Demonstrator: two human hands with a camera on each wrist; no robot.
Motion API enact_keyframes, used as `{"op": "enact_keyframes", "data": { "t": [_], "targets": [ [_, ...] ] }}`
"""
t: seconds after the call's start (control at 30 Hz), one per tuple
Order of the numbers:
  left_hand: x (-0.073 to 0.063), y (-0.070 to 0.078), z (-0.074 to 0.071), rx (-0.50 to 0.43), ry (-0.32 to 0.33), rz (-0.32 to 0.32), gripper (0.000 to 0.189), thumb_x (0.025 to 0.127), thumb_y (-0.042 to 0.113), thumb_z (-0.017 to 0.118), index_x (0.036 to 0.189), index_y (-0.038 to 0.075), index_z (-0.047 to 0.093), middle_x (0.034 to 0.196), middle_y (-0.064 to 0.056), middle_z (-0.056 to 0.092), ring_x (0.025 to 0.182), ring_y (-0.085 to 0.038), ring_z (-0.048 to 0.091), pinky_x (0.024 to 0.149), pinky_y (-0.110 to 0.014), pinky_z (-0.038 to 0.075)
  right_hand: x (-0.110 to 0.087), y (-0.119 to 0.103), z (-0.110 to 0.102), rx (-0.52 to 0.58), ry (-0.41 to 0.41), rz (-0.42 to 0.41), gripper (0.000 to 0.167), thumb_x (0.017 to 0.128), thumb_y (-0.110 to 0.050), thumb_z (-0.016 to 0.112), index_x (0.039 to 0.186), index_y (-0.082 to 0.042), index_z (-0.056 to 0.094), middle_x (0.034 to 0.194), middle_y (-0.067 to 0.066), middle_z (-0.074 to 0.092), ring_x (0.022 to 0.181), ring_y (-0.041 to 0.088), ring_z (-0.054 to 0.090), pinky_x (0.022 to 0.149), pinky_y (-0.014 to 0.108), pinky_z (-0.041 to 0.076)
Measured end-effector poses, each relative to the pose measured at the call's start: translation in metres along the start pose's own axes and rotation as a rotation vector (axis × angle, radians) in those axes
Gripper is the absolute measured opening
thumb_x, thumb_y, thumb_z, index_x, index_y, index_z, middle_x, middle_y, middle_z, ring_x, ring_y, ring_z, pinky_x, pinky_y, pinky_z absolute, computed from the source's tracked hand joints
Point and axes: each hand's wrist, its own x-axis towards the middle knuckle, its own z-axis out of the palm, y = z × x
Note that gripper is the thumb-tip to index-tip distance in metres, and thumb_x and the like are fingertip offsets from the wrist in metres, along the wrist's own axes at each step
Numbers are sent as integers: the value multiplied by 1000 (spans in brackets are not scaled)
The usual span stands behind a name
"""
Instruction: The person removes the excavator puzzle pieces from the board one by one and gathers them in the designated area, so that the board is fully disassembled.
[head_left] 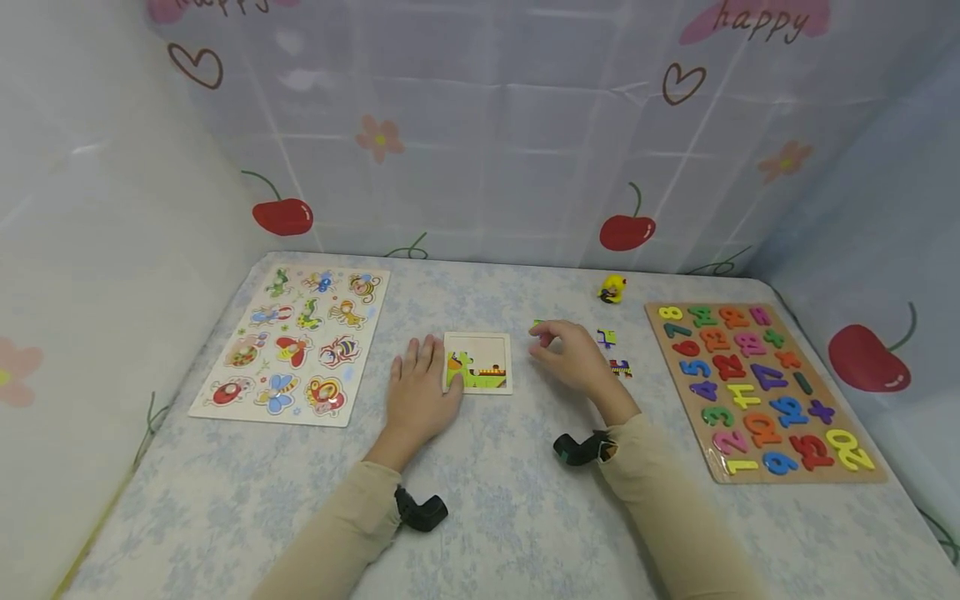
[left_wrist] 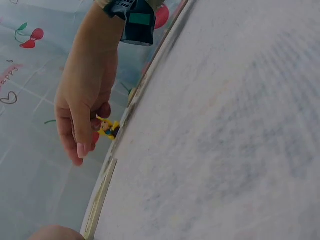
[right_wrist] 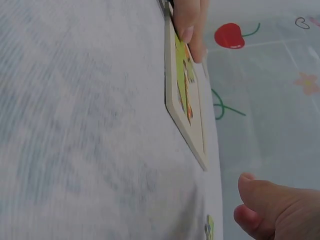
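Note:
A small square jigsaw board (head_left: 477,337) with a pale frame lies mid-table, its lower part filled with green and yellow picture pieces. My left hand (head_left: 422,396) rests flat at its left side, with the thumb touching the frame's edge. To the right of the board, my right hand (head_left: 576,360) hovers above the table, fingers loosely bent. Nothing shows between its thumb and fingers in either wrist view. Two loose jigsaw pieces, a green-yellow piece (head_left: 607,337) and a darker patterned piece (head_left: 621,367), lie beyond that hand. Another green piece (head_left: 537,322) is mostly hidden behind its fingertips.
An insect-picture puzzle board (head_left: 291,346) lies on the left of the table. On the right is a brown number puzzle board (head_left: 678,392) with coloured numerals. A small yellow figurine (head_left: 612,289) stands near the back edge, before a printed curtain (head_left: 480,167).

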Motion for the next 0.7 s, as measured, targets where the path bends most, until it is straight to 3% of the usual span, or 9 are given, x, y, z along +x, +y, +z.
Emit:
{"op": "enact_keyframes", "data": {
  "t": [0.43, 0.7],
  "targets": [
    [1, 0, 4, 19, 16, 9, 73, 100, 53, 36, 159, 13, 22, 166, -5, 20, 156, -28, 8, 125, -52, 5, 20, -39, 36, -24, -122, -76, 31, 96, -24, 67, 126, -16, 67, 94, 1, 62, 76, 19, 50, 69, 31, 42],
    [0, -2, 3, 26, 6, 5, 73, 100, 52, 36, 159, 13, 22, 167, -5, 20, 156, -27, 7, 125, -52, 5, 31, -49, 53, -71, -175, -137, 33, 95, -24, 67, 127, -16, 68, 96, 1, 63, 84, 17, 51, 76, 31, 44]
  ]
}}
